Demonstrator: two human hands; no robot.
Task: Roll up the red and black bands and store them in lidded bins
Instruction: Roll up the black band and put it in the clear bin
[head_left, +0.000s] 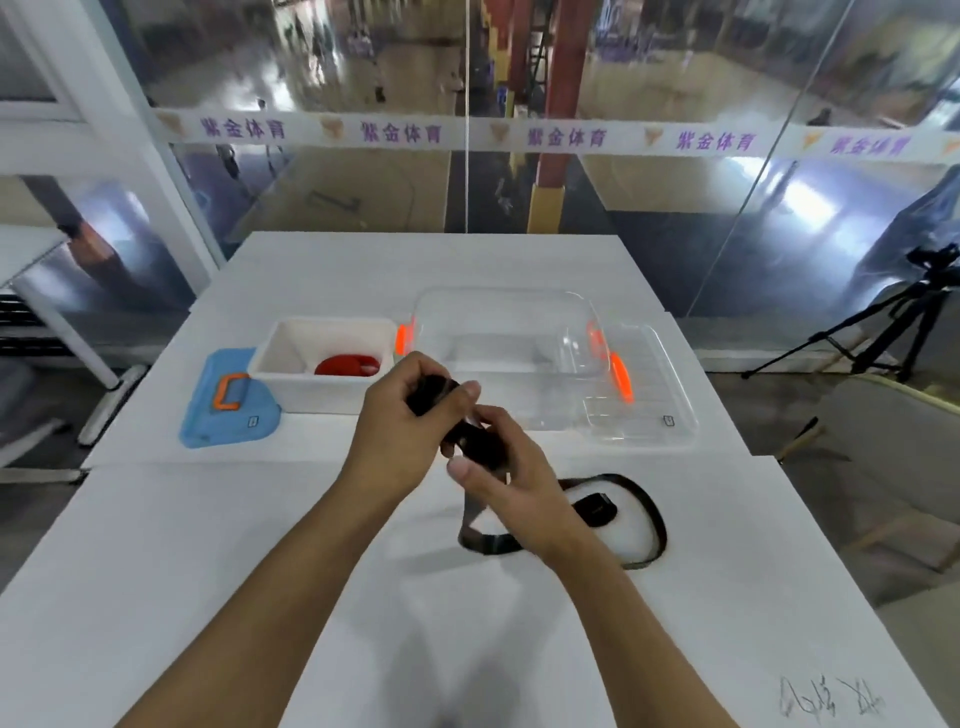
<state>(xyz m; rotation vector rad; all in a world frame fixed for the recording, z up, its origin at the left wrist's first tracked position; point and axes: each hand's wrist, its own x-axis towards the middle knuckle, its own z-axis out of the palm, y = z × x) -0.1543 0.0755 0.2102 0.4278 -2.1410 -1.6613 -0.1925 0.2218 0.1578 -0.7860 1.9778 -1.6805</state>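
Closest to the camera, both forearms reached out over the white desk (218, 545), and the loose tail of the black band (652, 512) lay looped on it just right of the wrists. Up at the grip, the left hand (402, 426) and right hand (511, 483) were each clenched on the rolled-up part of that band, held between them just above the desk. So I'd say rolling the black one was the step in hand, maybe halfway wound. Next move probably calls for feeding in the slack while keeping the coil tight, or it'll spring loose. Further back, the red band (347, 365) already sat coiled in the white bin (291, 387), blue lid (228, 400) beside it, and the clear bin (506, 332) stood open with its clear lid (644, 410) leaning against it.
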